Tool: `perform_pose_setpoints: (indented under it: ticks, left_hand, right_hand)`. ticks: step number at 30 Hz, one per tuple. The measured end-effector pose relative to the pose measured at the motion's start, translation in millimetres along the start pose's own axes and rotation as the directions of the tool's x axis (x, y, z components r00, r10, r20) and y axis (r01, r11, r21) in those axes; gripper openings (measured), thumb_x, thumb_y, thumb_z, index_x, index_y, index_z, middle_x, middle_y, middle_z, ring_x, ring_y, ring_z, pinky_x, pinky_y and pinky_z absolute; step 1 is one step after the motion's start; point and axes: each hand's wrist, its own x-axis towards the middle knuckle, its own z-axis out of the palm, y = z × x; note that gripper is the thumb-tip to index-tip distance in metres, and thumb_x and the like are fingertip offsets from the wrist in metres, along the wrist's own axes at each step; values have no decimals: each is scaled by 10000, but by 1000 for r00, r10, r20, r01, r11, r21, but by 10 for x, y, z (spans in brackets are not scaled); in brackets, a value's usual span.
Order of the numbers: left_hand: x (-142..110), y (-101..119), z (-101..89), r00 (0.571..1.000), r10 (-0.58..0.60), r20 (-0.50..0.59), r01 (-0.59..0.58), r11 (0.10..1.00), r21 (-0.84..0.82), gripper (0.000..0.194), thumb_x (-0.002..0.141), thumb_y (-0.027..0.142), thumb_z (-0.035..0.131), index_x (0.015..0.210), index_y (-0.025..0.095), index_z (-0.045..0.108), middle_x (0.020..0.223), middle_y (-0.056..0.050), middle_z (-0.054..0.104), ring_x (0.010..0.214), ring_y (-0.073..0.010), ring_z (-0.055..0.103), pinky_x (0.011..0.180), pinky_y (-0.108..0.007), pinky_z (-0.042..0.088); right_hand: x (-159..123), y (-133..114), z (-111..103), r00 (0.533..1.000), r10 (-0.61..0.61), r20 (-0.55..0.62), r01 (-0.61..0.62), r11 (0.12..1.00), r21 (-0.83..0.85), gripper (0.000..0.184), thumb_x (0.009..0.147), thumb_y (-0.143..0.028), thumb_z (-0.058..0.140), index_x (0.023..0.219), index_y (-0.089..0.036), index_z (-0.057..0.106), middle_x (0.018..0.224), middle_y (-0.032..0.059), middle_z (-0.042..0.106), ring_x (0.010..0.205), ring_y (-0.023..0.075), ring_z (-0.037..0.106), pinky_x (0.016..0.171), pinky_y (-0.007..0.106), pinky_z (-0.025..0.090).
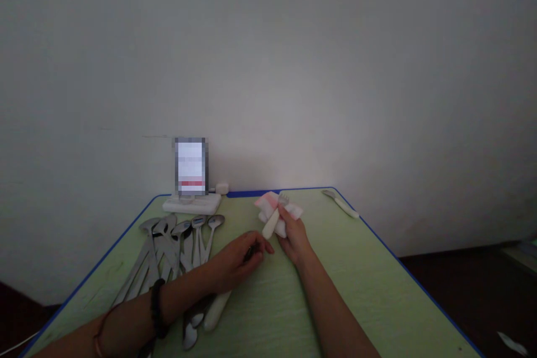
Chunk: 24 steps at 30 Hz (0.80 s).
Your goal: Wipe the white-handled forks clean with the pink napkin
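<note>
My right hand [295, 235] grips a fork [272, 225] with a pale cream handle, thumb on top, against a crumpled pink and white cloth [265, 201]. The fork's tines point up and away from me over the cloth. Just below the handle's end is my left hand [241, 260], its fingers loosely curved with a gap between thumb and fingers, and nothing visible in it. Under and beside my left forearm lies a heap of metal spoons [182, 228] and other cutlery, partly hidden by the arm. A thick cream handle [217, 311] sticks out below the left wrist.
A pale-handled spoon or knife [342, 205] lies near the table's right edge. At the back left, a lit phone-like screen [191, 166] stands on a white base [192, 203], beside a white plug [222, 189]. The green table [356, 274] has a blue rim and meets a grey wall.
</note>
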Motion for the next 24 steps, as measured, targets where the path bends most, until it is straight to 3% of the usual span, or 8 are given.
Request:
perform_pose_setpoints:
  ticks: [5,10,13,17,22,24]
  left_hand:
    - [7,-85,46,996,23,-83,-34,990,-136,160,851,176,477,860,222,324,1057,-72,594,734,-113,527,667,-246,439]
    - [32,-148,77,986,-52,-159,11,969,-249,236,861,249,473,972,239,265,956,-28,609,698,-118,587,641,-252,456]
    - [50,-142,63,991,-19,-133,-10,978,-210,292,850,254,484,1091,229,321,903,-10,598,701,-124,573,632,-240,450]
    - [52,-103,20,998,-5,-65,3,999,-37,240,847,268,492,1074,194,514,830,-8,585,644,-121,500,583,-219,410]
    - [27,-49,-17,999,-5,-33,7,999,45,247,866,295,463,1045,177,586,819,-1,562,612,-109,450,594,-217,382]
    - [26,-50,-16,999,-11,-31,13,999,49,251,867,303,461,1036,177,598,814,4,553,624,-110,447,595,-214,369]
  right_hand:
    - [-27,-12,6,999,-3,36,4,1000,-29,226,649,-257,728,841,-164,652,704,0,704,659,140,639,618,240,512]
    - [-55,-13,7,997,9,78,-2,997,-83,260,639,-266,726,856,-146,648,693,15,705,627,152,635,572,244,493]
    - [-75,-4,10,990,27,139,-7,990,-139,300,627,-267,737,888,-143,654,695,23,712,643,165,644,582,252,491]
    - [-61,29,-3,983,45,179,-15,986,-165,285,633,-282,743,869,-142,667,685,26,715,657,172,652,636,275,506]
    - [45,-3,-61,997,80,0,-80,992,103,154,741,-306,657,772,-155,650,654,-1,700,581,121,629,605,233,517]
    - [70,-45,-79,996,94,-11,-89,969,229,147,788,-301,603,754,-163,640,662,-9,697,601,110,633,644,229,533]
